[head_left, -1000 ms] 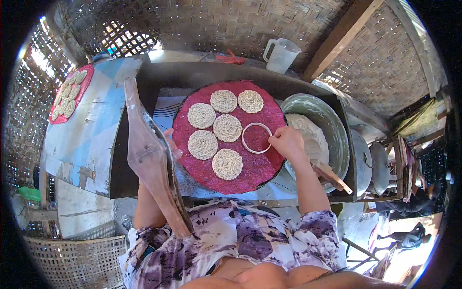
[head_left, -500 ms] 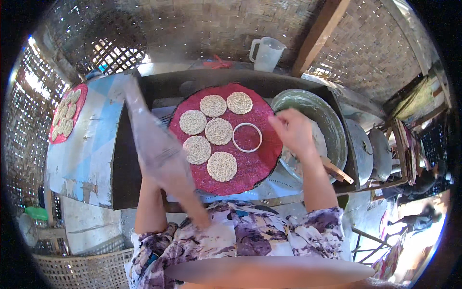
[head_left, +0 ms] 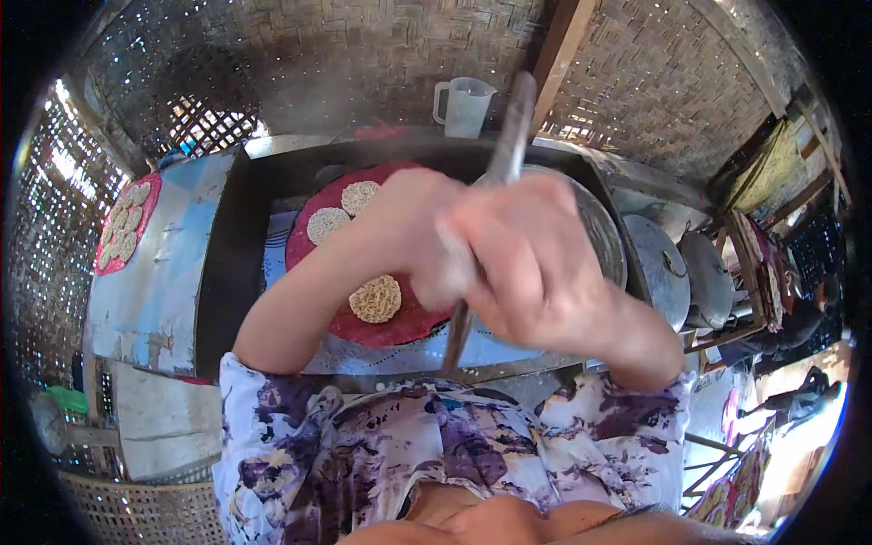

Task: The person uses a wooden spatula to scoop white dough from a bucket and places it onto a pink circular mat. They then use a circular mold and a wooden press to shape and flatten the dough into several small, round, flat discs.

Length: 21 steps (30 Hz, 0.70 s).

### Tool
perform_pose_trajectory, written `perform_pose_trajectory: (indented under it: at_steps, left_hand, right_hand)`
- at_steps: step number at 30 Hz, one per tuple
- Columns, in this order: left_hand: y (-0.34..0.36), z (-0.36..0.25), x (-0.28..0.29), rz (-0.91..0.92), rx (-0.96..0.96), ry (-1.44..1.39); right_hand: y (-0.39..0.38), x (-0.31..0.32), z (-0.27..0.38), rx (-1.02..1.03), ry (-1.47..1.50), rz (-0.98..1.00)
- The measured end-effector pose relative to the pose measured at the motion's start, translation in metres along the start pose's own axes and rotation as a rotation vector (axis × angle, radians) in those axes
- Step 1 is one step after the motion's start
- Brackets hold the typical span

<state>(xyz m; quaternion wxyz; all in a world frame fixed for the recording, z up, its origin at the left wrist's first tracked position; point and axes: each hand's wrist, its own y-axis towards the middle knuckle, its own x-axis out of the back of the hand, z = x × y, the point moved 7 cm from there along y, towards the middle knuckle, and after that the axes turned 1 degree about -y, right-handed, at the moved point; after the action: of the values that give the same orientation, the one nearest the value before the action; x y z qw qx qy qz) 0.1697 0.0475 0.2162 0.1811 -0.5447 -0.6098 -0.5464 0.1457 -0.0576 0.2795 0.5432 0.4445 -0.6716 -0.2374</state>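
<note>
Both my hands are raised over the work, close to the camera. My right hand (head_left: 536,263) is closed round a long bar-like tool (head_left: 510,145), grey at its upper end and brown like wood at its lower end. My left hand (head_left: 422,232) is closed against it, its fingers partly hidden by the right. The tool's middle is hidden by my hands, and its kind is unclear. Below lies a round red mat (head_left: 304,259) with coiled noodle-like cakes, among them a front cake (head_left: 375,300) and a left cake (head_left: 327,224). My hands cover the mat's right part.
A large basin (head_left: 604,213) stands right of the mat, partly behind my hand. Farther right are metal pots (head_left: 661,272). A clear jug (head_left: 468,111) stands at the back. A blue-white board (head_left: 154,300) at left bears another red mat of cakes (head_left: 127,218).
The tool, blurred in my left hand at the left, has come to the middle. My right hand has left the basin and closed on it. The white ring on the mat is now out of sight.
</note>
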Motion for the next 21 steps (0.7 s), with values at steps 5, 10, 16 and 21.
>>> perform_pose_trajectory:
  at_steps: [5, 10, 16, 21]
  left_hand:
    - [0.019, -0.028, -0.041, 0.184, -0.026, 0.378]
    - [0.007, 0.015, -0.03, -0.029, 0.192, 0.07]
    - [0.036, 0.007, -0.132, 0.015, 0.627, -1.481]
    - [0.051, 0.0, -0.092, -0.747, -0.28, -1.499]
  right_hand:
    - [-0.065, 0.025, -0.053, -0.764, 0.586, 0.235]
    - [-0.146, 0.124, -0.122, -1.13, 0.515, -0.041]
    - [-0.222, 0.132, -0.125, -1.053, 0.567, -1.094]
    - [-0.236, 0.044, -0.107, -1.085, 1.066, -0.659]
